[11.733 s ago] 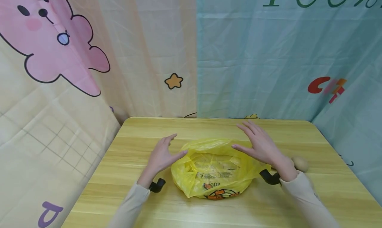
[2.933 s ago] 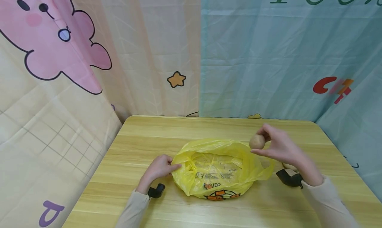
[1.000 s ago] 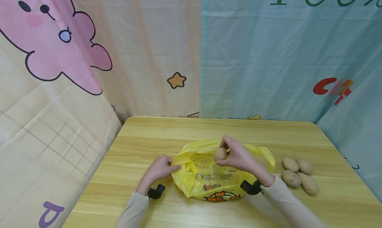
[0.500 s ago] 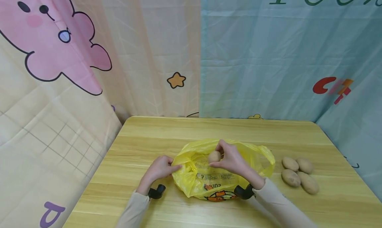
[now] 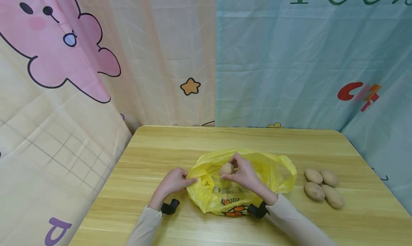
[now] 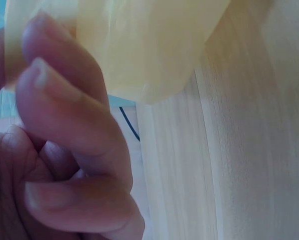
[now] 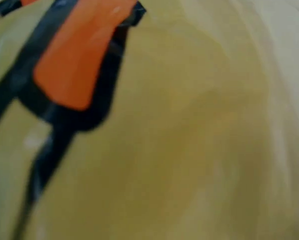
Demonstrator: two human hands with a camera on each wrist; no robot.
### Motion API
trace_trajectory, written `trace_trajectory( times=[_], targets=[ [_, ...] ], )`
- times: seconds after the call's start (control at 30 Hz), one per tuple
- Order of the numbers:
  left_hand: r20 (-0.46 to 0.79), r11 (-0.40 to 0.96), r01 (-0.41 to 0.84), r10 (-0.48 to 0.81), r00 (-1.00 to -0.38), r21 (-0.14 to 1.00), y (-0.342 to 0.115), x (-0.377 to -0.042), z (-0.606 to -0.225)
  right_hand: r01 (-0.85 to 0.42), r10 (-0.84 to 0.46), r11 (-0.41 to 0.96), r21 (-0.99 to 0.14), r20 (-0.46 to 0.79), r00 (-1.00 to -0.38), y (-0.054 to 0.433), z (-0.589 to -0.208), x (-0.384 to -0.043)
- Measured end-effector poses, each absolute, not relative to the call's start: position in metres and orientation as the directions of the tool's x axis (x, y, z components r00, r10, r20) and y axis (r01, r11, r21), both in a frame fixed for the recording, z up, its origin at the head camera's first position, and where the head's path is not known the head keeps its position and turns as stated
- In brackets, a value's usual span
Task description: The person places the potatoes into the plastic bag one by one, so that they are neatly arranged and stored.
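Note:
A yellow plastic bag (image 5: 206, 206) lies on the wooden table with its mouth spread upward. My left hand (image 5: 173, 183) pinches the bag's left rim between thumb and fingers; in the left wrist view its curled fingers (image 6: 74, 120) show beside the thin yellow film. Over the bag's opening, my right hand (image 5: 246, 174) holds a potato (image 5: 226, 170) between thumb and fingertips. The right wrist view is filled by the bag's printed side (image 7: 189, 125), and the hand itself is out of that view.
Several potatoes (image 5: 333, 196) lie grouped on the table (image 5: 154, 142) to the right of the bag. Printed curtains (image 5: 276, 60) hang behind the table and along both sides. A black wrist camera sits on each wrist.
My right hand has carried the potato leftward from beside the bag to over its mouth, sinking slightly. The left hand, raised and off the rim at first, now pinches it.

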State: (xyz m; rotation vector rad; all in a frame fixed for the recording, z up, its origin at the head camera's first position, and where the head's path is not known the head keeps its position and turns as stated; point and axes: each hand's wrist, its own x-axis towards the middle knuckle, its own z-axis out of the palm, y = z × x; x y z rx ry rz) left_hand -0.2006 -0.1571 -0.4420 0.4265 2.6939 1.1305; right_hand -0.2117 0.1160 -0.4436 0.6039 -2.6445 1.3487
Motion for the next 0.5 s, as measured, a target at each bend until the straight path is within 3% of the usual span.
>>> trace_trajectory(
  times=[0.5],
  targets=[
    [-0.069,0.657,0.186,0.342,-0.937,0.73,-0.158,-0.2,-0.442,-0.348,-0.247,0.515,-0.784,0.253,-0.935,0.104,-0.463,-0.214]
  ],
)
